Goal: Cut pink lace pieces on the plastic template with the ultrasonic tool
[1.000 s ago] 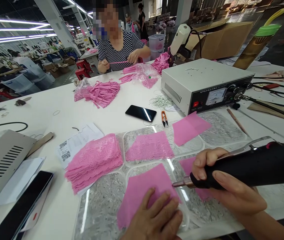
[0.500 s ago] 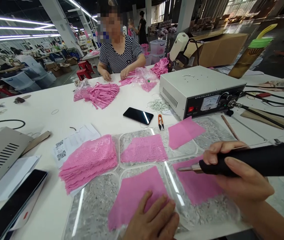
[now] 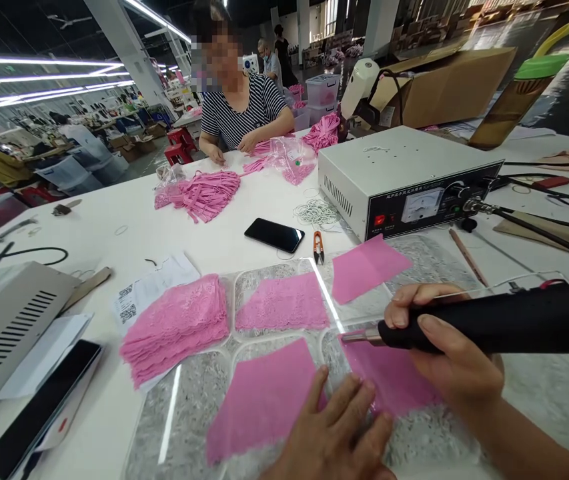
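My right hand (image 3: 457,360) is wrapped round a black handheld ultrasonic welder (image 3: 494,319). Its metal tip (image 3: 361,337) sits at the upper left corner of a pink fabric piece (image 3: 394,377); whether it presses down I cannot tell. My left hand (image 3: 337,427) lies with fingers spread between that piece and a second pink fabric piece (image 3: 264,400), its fingertips over their neighbouring edges. Behind them lie a pink lace piece (image 3: 284,302) and a plain pink piece (image 3: 370,268). A stack of pink lace pieces (image 3: 177,327) rests at the left, on printed paper.
A grey control box (image 3: 409,173) with cables stands at the back right, near a bottle (image 3: 519,100). A phone (image 3: 274,235) and orange thread snips (image 3: 318,247) lie mid-table. Across the table a person in a striped top (image 3: 244,110) handles pink strips (image 3: 204,195).
My right hand has moved left with the welder, bringing its tip to the fabric's corner. My left hand has shifted right, off the middle of the left pink piece. The view has turned slightly.
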`<action>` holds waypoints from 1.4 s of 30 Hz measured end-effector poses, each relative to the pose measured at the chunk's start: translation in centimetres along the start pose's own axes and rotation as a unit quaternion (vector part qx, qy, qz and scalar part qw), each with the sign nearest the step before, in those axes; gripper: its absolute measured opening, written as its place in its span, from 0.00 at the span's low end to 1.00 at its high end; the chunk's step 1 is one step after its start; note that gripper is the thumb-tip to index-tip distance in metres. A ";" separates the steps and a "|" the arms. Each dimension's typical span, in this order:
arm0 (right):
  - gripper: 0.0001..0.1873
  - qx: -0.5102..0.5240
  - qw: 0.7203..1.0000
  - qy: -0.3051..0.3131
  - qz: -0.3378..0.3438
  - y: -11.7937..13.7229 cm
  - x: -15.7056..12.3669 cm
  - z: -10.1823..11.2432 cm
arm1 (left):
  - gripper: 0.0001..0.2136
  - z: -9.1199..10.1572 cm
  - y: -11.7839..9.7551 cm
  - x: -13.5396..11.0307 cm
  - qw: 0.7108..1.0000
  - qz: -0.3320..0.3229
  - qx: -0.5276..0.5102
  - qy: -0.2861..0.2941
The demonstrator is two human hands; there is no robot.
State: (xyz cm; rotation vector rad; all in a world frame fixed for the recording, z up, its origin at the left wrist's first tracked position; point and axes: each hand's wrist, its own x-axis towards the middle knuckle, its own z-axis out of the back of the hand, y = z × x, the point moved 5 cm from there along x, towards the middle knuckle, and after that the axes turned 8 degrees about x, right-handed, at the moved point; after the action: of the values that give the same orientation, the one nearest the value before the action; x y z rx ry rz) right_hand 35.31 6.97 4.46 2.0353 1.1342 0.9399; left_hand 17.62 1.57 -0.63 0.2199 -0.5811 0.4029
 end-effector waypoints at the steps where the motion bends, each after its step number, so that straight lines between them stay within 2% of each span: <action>1: 0.04 -0.002 1.000 -0.002 0.001 0.0 0.0 0.0 | 0.21 -0.1 0.0 -0.1 1.000 -0.002 0.003 0.002; 10: 0.04 -0.022 1.000 0.000 0.008 -0.2 0.1 0.0 | 0.22 0.0 0.1 -0.1 1.000 0.002 -0.001 0.001; 17: 0.03 -0.035 0.999 -0.008 0.024 0.1 0.3 -1.0 | 0.21 0.3 0.3 0.3 1.000 0.006 -0.018 -0.010; 24: 0.02 0.016 0.999 -0.027 -0.011 0.5 -0.3 0.4 | 0.22 0.1 -0.1 -0.3 1.000 -0.025 0.002 0.014; 27: 0.04 0.016 0.999 -0.016 -0.028 0.6 -0.6 0.6 | 0.22 0.3 -0.1 -0.3 0.999 -0.026 -0.009 0.026; 33: 0.05 0.031 0.999 0.006 -0.038 0.6 -0.7 0.3 | 0.19 1.3 0.2 0.5 0.999 -0.014 -0.034 0.012; 42: 0.03 0.008 0.999 0.023 -0.029 0.6 -0.7 0.2 | 0.20 1.2 0.2 0.5 0.999 -0.015 -0.035 0.017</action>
State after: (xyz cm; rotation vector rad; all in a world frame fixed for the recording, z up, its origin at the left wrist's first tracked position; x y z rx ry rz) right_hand 35.47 6.10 4.58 1.9914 1.2221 0.9576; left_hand 17.30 1.55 0.62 0.1554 -0.5567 0.3553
